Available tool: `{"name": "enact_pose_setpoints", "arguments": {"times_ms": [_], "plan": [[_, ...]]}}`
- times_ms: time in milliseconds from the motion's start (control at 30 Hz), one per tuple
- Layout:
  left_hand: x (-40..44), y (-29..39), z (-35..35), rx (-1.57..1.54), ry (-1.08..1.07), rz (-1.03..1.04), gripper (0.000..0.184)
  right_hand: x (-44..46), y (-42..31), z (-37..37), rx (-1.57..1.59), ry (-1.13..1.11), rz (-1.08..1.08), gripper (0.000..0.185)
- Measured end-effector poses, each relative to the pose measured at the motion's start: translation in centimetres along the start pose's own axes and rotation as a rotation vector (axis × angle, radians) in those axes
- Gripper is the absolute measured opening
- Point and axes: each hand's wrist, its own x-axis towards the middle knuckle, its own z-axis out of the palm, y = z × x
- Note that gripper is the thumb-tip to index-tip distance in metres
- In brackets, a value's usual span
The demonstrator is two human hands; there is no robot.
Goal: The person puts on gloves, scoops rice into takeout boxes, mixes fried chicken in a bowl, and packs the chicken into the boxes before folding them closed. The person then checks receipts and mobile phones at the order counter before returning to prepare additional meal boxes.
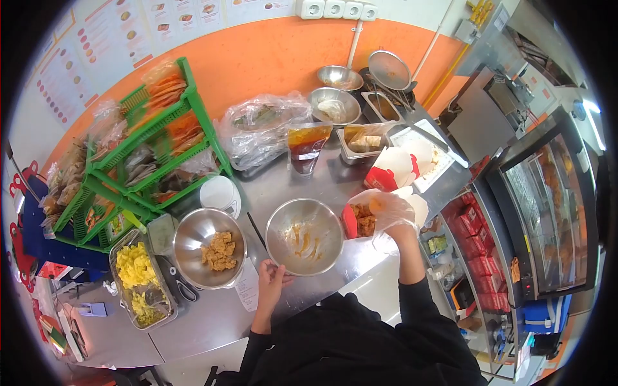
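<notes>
My left hand (271, 283) is closed on the near left rim of a steel bowl (296, 222) with brown sauce smears inside. A dark thin utensil (257, 230) leans at that bowl's left edge. In a clear plastic glove, my right hand (398, 219) is over an open red and white takeaway box (349, 222) holding sauced fried pieces (365, 220); its fingers are blurred by the plastic. To the left stands a second steel bowl (187, 248) with breaded fried pieces (219, 251). A paper receipt (247, 293) lies between the bowls.
Left are a tray of chopped yellow and green food (154, 309), scissors (187, 291), a white round scale (220, 194) and green crates (212, 138). Behind stand a sauce pouch (308, 151), steel containers (351, 154) and another box (391, 168). A glass display cabinet (541, 206) is at right.
</notes>
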Motion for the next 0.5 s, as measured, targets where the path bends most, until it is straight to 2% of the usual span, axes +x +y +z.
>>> {"name": "enact_pose_setpoints", "arguments": {"times_ms": [33,133,167,267,400,500], "plan": [[0.0,0.0,0.0,0.0,0.005,0.0,0.025,0.4,-0.4,0.3,-0.208,-0.057,0.002,0.024],[-0.2,-0.1,0.0,0.012,0.008,-0.006,0.025,1.3,-1.9,0.9,-0.534,-0.356,-0.132,0.023],[-0.1,-0.3,0.0,0.017,0.01,-0.004,0.025,1.2,-1.0,1.6,-0.428,-0.24,-0.16,0.017],[-0.1,-0.3,0.4,-0.006,0.036,-0.01,0.026,1.5,0.6,1.7,-0.037,-0.099,0.062,0.017],[-0.3,-0.2,1.1,-0.061,0.068,-0.02,0.026,3.1,1.8,3.8,-0.177,-0.334,0.071,0.03],[-0.3,-0.4,1.5,-0.112,0.071,-0.005,0.027,2.9,3.3,2.9,0.121,-0.133,-0.102,0.023]]}}
